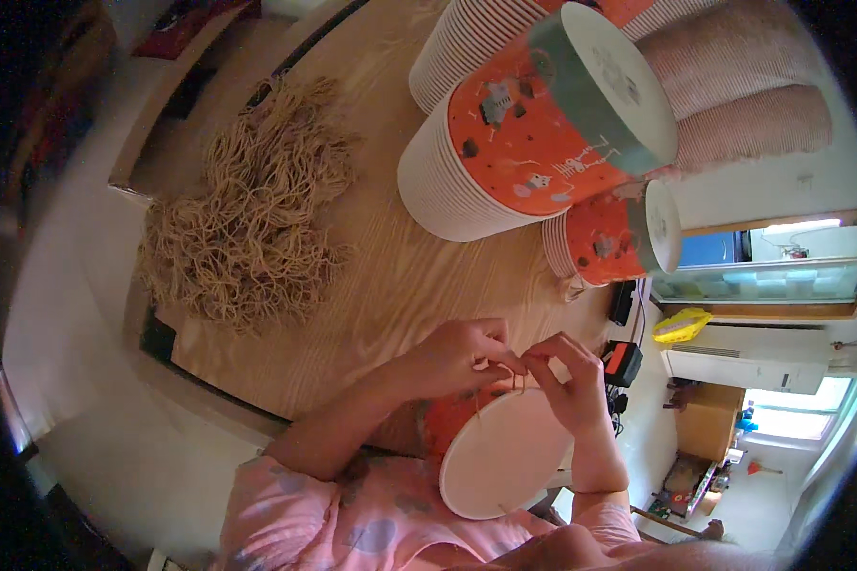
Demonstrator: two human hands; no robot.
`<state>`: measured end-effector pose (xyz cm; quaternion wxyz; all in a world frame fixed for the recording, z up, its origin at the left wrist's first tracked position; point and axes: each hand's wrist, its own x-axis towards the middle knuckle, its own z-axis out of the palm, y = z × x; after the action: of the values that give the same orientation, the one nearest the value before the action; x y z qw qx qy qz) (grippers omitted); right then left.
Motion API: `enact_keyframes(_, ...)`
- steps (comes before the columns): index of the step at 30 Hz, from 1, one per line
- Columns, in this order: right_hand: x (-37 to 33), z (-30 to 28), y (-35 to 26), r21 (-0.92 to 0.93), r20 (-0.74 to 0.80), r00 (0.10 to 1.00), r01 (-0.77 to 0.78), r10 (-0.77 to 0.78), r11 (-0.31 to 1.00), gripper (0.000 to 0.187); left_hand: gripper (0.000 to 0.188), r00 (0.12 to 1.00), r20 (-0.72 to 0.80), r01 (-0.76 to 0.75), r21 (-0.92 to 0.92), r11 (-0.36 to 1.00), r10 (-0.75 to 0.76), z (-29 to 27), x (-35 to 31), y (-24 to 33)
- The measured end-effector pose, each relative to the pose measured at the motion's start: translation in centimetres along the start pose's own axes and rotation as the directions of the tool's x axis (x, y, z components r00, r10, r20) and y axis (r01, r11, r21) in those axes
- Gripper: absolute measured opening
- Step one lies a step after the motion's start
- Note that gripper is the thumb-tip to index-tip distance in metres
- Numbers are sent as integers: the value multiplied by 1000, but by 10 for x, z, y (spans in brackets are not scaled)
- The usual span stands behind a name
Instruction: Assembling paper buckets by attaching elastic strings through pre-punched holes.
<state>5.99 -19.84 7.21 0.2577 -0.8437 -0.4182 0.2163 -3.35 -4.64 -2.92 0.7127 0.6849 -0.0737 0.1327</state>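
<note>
My left hand (459,354) and my right hand (569,377) meet fingertip to fingertip over an orange paper cup (497,455) with a white inside that lies tilted in my lap. Both pinch a thin tan string (517,379) at the cup's rim. The cup's orange wall shows just below my left hand. A big heap of tan strings (255,205) lies on the wooden table (400,276) to the left, well apart from my hands.
Tall stacks of orange and white paper cups (524,143) lie on the table ahead, a smaller stack (614,233) beside them. A pink striped cushion (743,86) sits at the far right. A black and orange device (623,362) hangs near my right hand.
</note>
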Motion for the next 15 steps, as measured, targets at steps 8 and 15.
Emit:
enact_keyframes(8,-7,3,-3,-22,-62,998,-7,5,1000,7,12,999,40,-4,-129,992,9,3,0,-5)
enact_keyframes(15,-13,6,-6,3,-101,994,-34,34,999,6,17,984,138,163,-418,894,-115,7,-1,-18)
